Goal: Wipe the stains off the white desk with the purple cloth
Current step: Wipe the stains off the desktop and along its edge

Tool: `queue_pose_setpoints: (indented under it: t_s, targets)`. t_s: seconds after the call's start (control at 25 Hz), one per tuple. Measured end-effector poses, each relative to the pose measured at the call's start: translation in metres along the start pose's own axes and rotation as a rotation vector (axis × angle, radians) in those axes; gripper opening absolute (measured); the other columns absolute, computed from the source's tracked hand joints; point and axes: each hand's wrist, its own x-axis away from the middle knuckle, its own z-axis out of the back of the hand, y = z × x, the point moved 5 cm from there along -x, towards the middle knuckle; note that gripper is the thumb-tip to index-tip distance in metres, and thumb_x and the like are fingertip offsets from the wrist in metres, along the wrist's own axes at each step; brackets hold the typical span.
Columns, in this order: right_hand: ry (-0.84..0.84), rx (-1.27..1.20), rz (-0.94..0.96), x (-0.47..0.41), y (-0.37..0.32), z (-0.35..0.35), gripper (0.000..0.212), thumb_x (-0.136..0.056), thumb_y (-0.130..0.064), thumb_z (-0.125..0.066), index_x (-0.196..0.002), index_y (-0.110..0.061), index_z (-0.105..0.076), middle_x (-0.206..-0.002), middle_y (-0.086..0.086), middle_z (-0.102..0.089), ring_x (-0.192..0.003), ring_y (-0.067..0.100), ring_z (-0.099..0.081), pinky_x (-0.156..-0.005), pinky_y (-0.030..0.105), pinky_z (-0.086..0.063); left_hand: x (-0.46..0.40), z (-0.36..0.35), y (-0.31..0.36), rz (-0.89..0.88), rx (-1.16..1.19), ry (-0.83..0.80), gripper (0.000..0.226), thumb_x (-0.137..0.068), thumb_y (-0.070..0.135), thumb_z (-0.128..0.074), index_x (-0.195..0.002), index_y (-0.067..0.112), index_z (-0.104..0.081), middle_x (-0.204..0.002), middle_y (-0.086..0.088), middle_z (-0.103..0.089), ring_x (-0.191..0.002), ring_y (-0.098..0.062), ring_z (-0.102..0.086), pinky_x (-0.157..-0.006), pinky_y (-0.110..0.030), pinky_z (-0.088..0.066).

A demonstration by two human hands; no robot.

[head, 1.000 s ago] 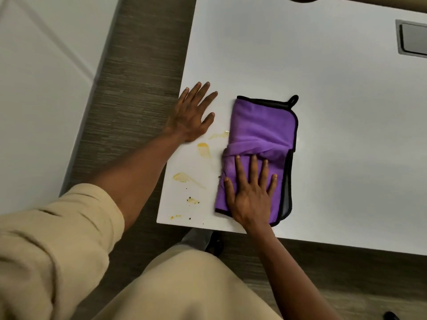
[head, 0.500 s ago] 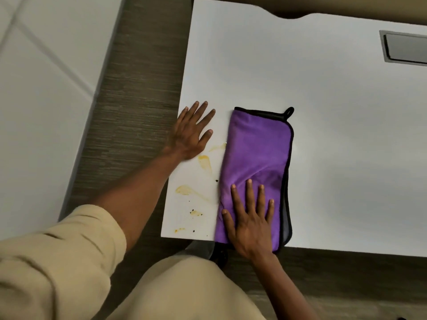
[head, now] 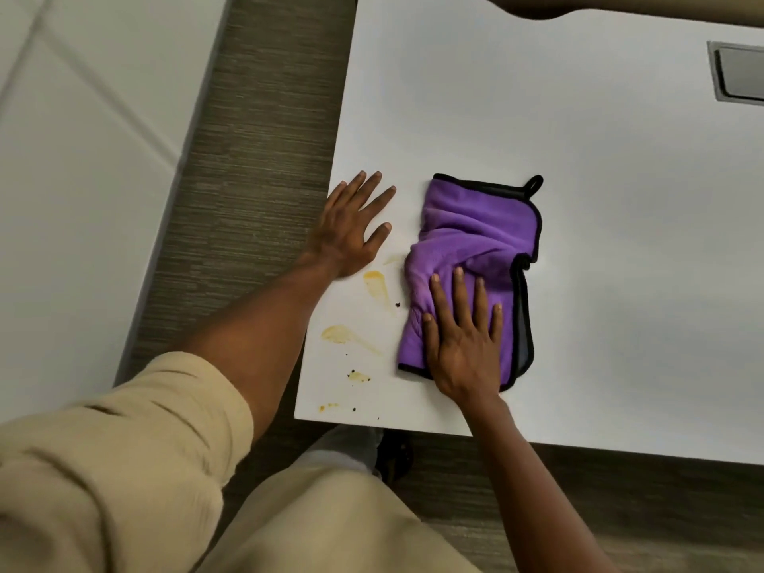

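The smooth white rectangular desk (head: pixel 578 167) fills most of the view, its left edge running beside a strip of grey-brown woven carpet (head: pixel 256 167). Beige sleeves (head: pixel 124 461) and a beige garment take up the lower left. On the desk's near left part lies the purple microfibre cloth with black trim and a small hanging loop (head: pixel 475 237), bunched into folds across its middle and flat at its near end. The right hand (head: pixel 463 345) presses flat on the cloth's near end, fingers straight and spread, gripping nothing. The left hand (head: pixel 351 229) rests palm down on the bare desk at its left edge, just beside the cloth but apart from it, fingers straight and splayed. A grey recessed rectangular cable hatch (head: pixel 740 72) sits at the far right. Yellow-orange smeared stains with dark specks (head: pixel 376 285) lie uncovered between the left hand and the desk's near edge, just left of the cloth.
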Motion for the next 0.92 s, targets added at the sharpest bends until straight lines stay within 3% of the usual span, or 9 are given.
queue_pose_setpoints:
  t_s: [0.2,0.36,0.48,0.6,0.68,0.8,0.92]
  targets:
    - [-0.03,0.074,-0.031,0.076,0.023,-0.009,0.069,-0.105,-0.065,-0.017,-0.166,-0.037,-0.002,-0.177,0.0,0.004,-0.163,0.03,0.006,-0.13,0.058,-0.008,-0.001,-0.003,-0.002,0.015,0.008,0.037,0.061,-0.101,0.042,-0.047,-0.159,0.029,-0.036,-0.169,-0.002,-0.026,-0.158,-0.023,-0.02,-0.128,-0.046,-0.015]
    - [-0.066,0.061,-0.056,0.014,0.014,0.003,0.067,-0.103,-0.067,-0.012,-0.164,-0.043,0.002,-0.176,-0.001,-0.001,-0.163,0.033,-0.001,-0.131,0.057,-0.002,0.0,-0.006,-0.004,0.019,0.0,0.047,0.062,-0.1,0.045,-0.044,-0.159,0.029,-0.034,-0.17,-0.002,-0.025,-0.158,-0.023,-0.018,-0.128,-0.045,-0.014]
    - [0.024,-0.008,-0.111,-0.059,0.007,0.016,0.062,-0.106,-0.058,-0.018,-0.164,-0.037,-0.022,-0.172,0.003,-0.027,-0.16,0.038,-0.018,-0.131,0.056,-0.001,0.0,-0.005,-0.004,0.008,0.011,0.055,0.062,-0.099,0.045,-0.044,-0.159,0.028,-0.036,-0.169,-0.004,-0.026,-0.158,-0.024,-0.02,-0.128,-0.046,-0.016]
    - [0.113,-0.101,-0.134,-0.111,-0.003,0.029,0.054,-0.107,-0.045,-0.029,-0.158,-0.032,-0.04,-0.166,0.003,-0.041,-0.156,0.036,-0.029,-0.131,0.057,-0.011,0.0,-0.004,-0.004,-0.002,0.004,0.035,0.062,-0.099,0.045,-0.044,-0.159,0.027,-0.036,-0.169,-0.004,-0.027,-0.158,-0.025,-0.021,-0.128,-0.047,-0.017]
    - [0.132,-0.152,-0.049,-0.114,-0.006,0.031,0.053,-0.106,-0.04,-0.033,-0.157,-0.03,-0.044,-0.164,0.003,-0.043,-0.155,0.034,-0.033,-0.129,0.056,-0.017,0.0,-0.004,-0.003,-0.008,0.003,0.034,0.062,-0.1,0.045,-0.044,-0.159,0.027,-0.036,-0.169,-0.004,-0.026,-0.158,-0.025,-0.02,-0.128,-0.046,-0.017]
    - [0.058,-0.159,0.228,-0.067,0.001,0.024,0.053,-0.106,-0.039,-0.035,-0.158,-0.031,-0.042,-0.166,-0.005,-0.036,-0.158,0.026,-0.027,-0.129,0.05,-0.018,0.0,-0.004,-0.006,-0.014,0.021,0.033,0.061,-0.101,0.044,-0.043,-0.158,0.026,-0.037,-0.169,-0.004,-0.027,-0.158,-0.025,-0.02,-0.128,-0.046,-0.016]
    - [0.036,-0.191,0.263,-0.049,0.022,0.027,0.051,-0.105,-0.032,-0.042,-0.156,-0.033,-0.045,-0.164,-0.005,-0.041,-0.158,0.022,-0.029,-0.13,0.046,-0.019,-0.002,-0.006,-0.006,-0.014,0.019,0.041,0.061,-0.1,0.043,-0.04,-0.158,0.025,-0.038,-0.169,-0.005,-0.028,-0.157,-0.026,-0.021,-0.128,-0.046,-0.016]
